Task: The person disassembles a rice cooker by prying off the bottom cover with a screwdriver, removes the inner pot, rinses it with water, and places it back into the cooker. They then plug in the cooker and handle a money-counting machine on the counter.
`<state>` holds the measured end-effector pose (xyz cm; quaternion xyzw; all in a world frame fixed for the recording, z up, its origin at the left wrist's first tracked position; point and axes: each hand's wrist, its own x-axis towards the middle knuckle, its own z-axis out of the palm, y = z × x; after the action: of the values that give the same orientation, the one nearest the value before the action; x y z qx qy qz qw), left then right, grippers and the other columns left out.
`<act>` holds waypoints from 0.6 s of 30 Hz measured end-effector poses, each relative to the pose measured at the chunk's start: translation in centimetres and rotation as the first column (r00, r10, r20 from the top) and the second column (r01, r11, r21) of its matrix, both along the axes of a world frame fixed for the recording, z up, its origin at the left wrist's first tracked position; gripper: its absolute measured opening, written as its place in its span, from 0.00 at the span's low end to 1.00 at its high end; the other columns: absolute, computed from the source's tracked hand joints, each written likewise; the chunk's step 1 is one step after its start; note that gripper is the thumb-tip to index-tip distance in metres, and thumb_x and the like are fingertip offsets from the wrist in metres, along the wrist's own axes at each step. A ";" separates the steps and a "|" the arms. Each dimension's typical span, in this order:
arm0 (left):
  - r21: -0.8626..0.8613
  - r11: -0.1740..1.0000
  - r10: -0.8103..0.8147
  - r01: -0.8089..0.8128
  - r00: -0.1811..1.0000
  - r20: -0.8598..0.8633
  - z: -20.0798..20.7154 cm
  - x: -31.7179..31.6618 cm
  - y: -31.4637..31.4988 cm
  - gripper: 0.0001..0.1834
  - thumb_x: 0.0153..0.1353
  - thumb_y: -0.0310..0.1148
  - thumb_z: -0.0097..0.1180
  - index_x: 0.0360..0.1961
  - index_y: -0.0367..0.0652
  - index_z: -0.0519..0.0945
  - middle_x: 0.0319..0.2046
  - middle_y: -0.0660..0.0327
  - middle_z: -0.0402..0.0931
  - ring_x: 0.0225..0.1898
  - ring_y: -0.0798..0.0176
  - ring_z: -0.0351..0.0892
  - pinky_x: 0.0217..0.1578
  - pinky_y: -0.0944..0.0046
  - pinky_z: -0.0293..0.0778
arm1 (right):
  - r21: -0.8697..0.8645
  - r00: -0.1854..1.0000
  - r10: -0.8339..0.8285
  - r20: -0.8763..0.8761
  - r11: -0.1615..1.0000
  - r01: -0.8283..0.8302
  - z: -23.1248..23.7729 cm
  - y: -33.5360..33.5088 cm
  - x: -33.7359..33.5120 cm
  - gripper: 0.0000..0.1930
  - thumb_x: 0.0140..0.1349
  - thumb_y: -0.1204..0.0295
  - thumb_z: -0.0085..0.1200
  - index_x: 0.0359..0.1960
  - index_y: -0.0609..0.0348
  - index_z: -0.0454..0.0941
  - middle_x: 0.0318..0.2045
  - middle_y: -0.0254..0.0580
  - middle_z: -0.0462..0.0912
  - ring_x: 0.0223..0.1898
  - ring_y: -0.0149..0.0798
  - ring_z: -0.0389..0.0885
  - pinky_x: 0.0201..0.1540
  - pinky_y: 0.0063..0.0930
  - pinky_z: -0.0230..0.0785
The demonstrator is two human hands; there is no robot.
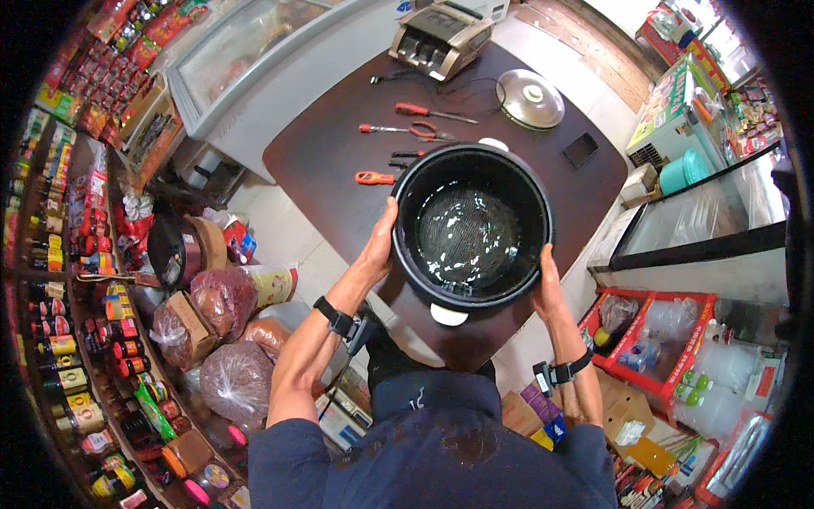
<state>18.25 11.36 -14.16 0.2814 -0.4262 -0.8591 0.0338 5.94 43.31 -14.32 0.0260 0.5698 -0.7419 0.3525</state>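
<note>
A round black cooking pot (462,233) with a shiny dark inside and two white side handles is held up over the near part of the dark table. My left hand (381,242) grips its left wall, and my right hand (549,284) grips its lower right wall. The fingers reach round the outside and are partly hidden. Both of my wrists wear black straps. Beyond the pot lie screwdrivers, among them a red-handled screwdriver (424,112), and red-handled pliers (431,131). A glass lid (530,99) with a metal rim rests at the far right.
The dark brown table (326,136) carries a banknote counter (442,38) at its far end and a small black rectangular object (581,150) at right. A chest freezer (263,76) stands behind. Shelves of jars line the left; filled plastic bags (237,382) sit on the floor.
</note>
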 end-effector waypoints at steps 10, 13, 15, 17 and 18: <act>-0.140 0.990 -0.047 0.031 0.992 -0.114 3.1 8.0 -16.5 0.44 0.78 0.63 0.40 0.79 0.38 0.58 0.76 0.53 0.59 0.76 0.57 0.57 0.75 0.57 0.54 | 0.137 0.998 0.001 -0.066 0.991 0.008 5.3 -16.6 6.6 0.38 0.73 0.38 0.50 0.68 0.61 0.70 0.62 0.39 0.79 0.60 0.40 0.79 0.63 0.39 0.72; -0.229 0.971 0.041 -0.072 0.989 -0.141 3.5 10.4 -21.3 0.44 0.78 0.64 0.40 0.79 0.38 0.58 0.77 0.52 0.59 0.78 0.55 0.53 0.77 0.55 0.48 | 0.099 0.999 0.035 -0.034 0.995 -0.032 5.0 -22.6 7.4 0.40 0.72 0.37 0.52 0.69 0.60 0.70 0.62 0.39 0.79 0.61 0.40 0.78 0.65 0.42 0.70; -0.255 0.961 0.079 -0.104 0.991 -0.109 3.2 12.2 -24.5 0.44 0.78 0.64 0.40 0.78 0.38 0.59 0.77 0.52 0.58 0.79 0.55 0.53 0.77 0.55 0.47 | 0.088 0.995 0.103 -0.017 0.991 -0.101 4.6 -26.3 7.3 0.40 0.71 0.37 0.52 0.69 0.60 0.70 0.62 0.38 0.79 0.61 0.40 0.78 0.66 0.43 0.69; -0.186 0.978 0.082 -0.094 0.994 -0.074 2.6 13.5 -28.2 0.43 0.78 0.63 0.40 0.78 0.37 0.60 0.75 0.55 0.63 0.75 0.58 0.60 0.75 0.57 0.53 | 0.120 0.983 0.164 -0.078 0.981 -0.154 3.9 -30.4 6.9 0.40 0.71 0.37 0.53 0.69 0.59 0.70 0.61 0.37 0.80 0.60 0.37 0.77 0.64 0.38 0.69; -0.182 0.974 0.116 -0.134 0.988 -0.102 2.3 14.1 -29.6 0.43 0.78 0.63 0.40 0.78 0.38 0.60 0.74 0.56 0.64 0.74 0.59 0.61 0.74 0.58 0.55 | 0.126 0.979 0.192 -0.069 0.975 -0.183 3.9 -32.1 6.6 0.40 0.71 0.37 0.53 0.69 0.59 0.70 0.61 0.37 0.79 0.61 0.37 0.77 0.64 0.38 0.69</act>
<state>32.32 -18.21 -11.87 0.2639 -0.4850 -0.8230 0.1337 12.54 11.25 -10.46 -0.0367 0.6267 -0.6704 0.3956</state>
